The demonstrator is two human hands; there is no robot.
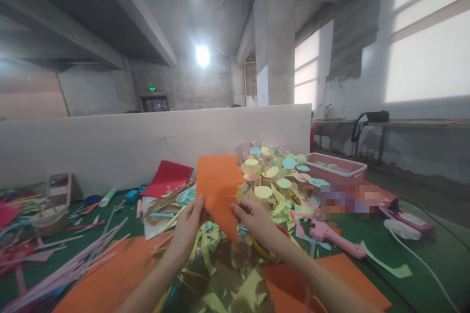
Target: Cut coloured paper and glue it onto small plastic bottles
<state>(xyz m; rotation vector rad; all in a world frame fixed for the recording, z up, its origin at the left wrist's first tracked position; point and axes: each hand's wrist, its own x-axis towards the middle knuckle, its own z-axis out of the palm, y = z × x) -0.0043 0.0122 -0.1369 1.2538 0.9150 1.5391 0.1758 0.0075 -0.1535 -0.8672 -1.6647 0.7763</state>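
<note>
Between my two hands an orange sheet of paper is held up above the littered table. Its lower edge runs slantwise to a point near my right wrist. My left hand is closed on the sheet's lower left edge, thumb on the near side. On the other side my right hand pinches the right edge low down. Just behind the sheet rises a heap of pale yellow, blue and pink paper discs with clear plastic balls. Paper scraps lie below my hands.
Larger orange sheets lie on the green table. A pink glue gun with a cable rests at right, near a pink basket. Red paper, lilac strips and a round tub are at left. A white partition stands behind.
</note>
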